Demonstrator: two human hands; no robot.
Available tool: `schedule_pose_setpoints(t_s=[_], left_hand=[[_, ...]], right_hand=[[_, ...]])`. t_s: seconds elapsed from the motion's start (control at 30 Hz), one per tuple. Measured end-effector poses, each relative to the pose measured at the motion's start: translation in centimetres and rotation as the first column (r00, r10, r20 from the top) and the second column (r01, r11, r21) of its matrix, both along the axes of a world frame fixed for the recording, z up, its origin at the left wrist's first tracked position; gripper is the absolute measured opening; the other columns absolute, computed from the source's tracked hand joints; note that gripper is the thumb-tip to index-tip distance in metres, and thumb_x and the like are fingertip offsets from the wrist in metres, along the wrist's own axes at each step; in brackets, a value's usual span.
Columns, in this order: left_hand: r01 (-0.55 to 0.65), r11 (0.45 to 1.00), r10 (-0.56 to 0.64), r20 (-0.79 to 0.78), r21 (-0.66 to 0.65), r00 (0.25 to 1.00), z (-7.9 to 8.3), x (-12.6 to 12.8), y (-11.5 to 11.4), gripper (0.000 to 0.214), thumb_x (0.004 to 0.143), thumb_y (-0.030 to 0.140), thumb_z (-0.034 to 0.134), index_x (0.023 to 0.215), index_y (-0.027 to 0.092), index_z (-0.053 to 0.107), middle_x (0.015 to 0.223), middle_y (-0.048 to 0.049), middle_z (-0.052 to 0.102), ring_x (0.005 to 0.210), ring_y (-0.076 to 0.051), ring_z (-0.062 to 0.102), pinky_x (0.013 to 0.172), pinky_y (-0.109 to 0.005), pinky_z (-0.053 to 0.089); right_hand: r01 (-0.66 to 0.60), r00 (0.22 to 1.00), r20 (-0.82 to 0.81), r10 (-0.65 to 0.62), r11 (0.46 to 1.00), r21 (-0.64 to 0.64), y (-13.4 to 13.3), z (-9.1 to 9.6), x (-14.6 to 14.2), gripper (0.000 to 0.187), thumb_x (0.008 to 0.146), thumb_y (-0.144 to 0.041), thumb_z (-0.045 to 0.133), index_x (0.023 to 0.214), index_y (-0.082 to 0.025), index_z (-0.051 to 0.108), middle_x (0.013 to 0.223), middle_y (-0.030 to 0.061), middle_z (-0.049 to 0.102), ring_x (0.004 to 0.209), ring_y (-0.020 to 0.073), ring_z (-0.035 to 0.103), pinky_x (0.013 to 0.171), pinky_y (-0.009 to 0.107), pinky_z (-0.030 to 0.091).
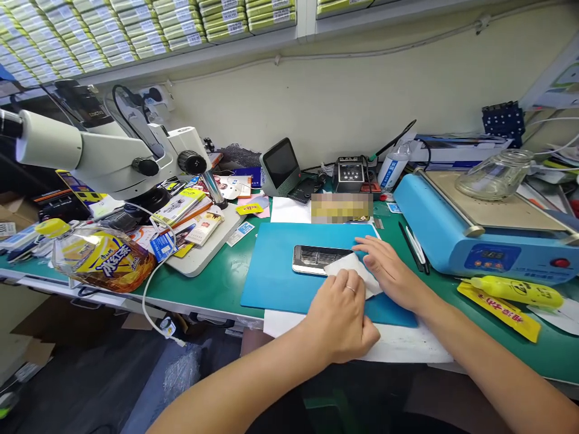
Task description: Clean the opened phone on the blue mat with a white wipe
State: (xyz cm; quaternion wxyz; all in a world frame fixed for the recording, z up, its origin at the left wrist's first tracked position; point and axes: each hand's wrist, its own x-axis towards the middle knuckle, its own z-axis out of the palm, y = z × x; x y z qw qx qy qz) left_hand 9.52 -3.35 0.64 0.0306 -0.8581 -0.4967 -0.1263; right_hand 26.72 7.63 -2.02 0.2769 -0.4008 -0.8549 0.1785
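A smartphone [312, 258] lies on the blue mat [275, 274], its dark glass reflecting light. My left hand [344, 316], wearing a ring, is closed on a white wipe [348, 264] and presses it over the phone's right part. At the phone's far right end is my right hand [389, 271], with its fingers at the edge and its thumb beside the wipe. The phone's right end is partly hidden by the wipe and my fingers. A white sheet [393, 343] sticks out from under the mat at the table's front.
Left of the mat stand a microscope [108, 160] and a big tea bottle [106, 256]. On the right is a blue heating machine [452, 235] with a glass jar [495, 175] on top. Black tweezers [411, 247] and a yellow tube [518, 291] lie nearby. A small screen device [280, 166] stands behind.
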Motion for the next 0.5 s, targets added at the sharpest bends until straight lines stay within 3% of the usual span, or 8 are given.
schedule_pose_setpoints(t_s=[0.13,0.27,0.4,0.5], left_hand=[[-0.067,0.997,0.068,0.014,-0.049,0.998,0.0,-2.4,-0.7,0.033,0.087,0.027,0.047,0.115,0.012,0.058,0.109,-0.0131,0.058,0.095,-0.028,0.053,0.087,-0.040,0.048],[-0.110,0.994,0.110,-0.042,0.002,0.993,0.0,-3.8,1.2,0.030,0.087,0.025,0.047,0.111,0.012,0.058,0.107,-0.0139,0.060,0.098,-0.029,0.054,0.088,-0.042,0.048],[-0.134,0.990,0.136,-0.069,0.033,0.988,0.0,-3.1,3.4,0.027,0.089,0.025,0.046,0.107,0.010,0.060,0.104,-0.0156,0.060,0.097,-0.031,0.054,0.086,-0.043,0.047],[-0.092,0.995,0.093,-0.061,0.027,0.994,0.0,-1.2,3.5,0.030,0.089,0.027,0.046,0.108,0.008,0.061,0.103,-0.0157,0.060,0.097,-0.031,0.054,0.085,-0.042,0.047]], right_hand=[[-0.006,1.000,0.018,0.006,1.000,-0.019,-0.2,0.4,-0.2,0.060,0.097,-0.067,0.027,0.120,-0.027,0.067,0.139,0.0108,0.061,0.142,0.0332,0.041,0.115,0.061,0.036],[0.003,0.999,0.032,-0.002,1.000,-0.021,-0.4,0.9,-0.2,0.062,0.097,-0.067,0.026,0.119,-0.027,0.068,0.139,0.0111,0.061,0.142,0.0333,0.042,0.114,0.061,0.038],[0.005,1.000,0.018,-0.004,1.000,-0.015,-0.4,0.8,-0.3,0.062,0.097,-0.067,0.026,0.118,-0.026,0.068,0.137,0.0117,0.063,0.141,0.0335,0.042,0.114,0.061,0.038],[-0.004,1.000,0.007,0.004,1.000,-0.019,-0.3,0.7,-0.3,0.064,0.097,-0.068,0.025,0.116,-0.024,0.067,0.136,0.0130,0.063,0.142,0.0335,0.042,0.115,0.060,0.037]])
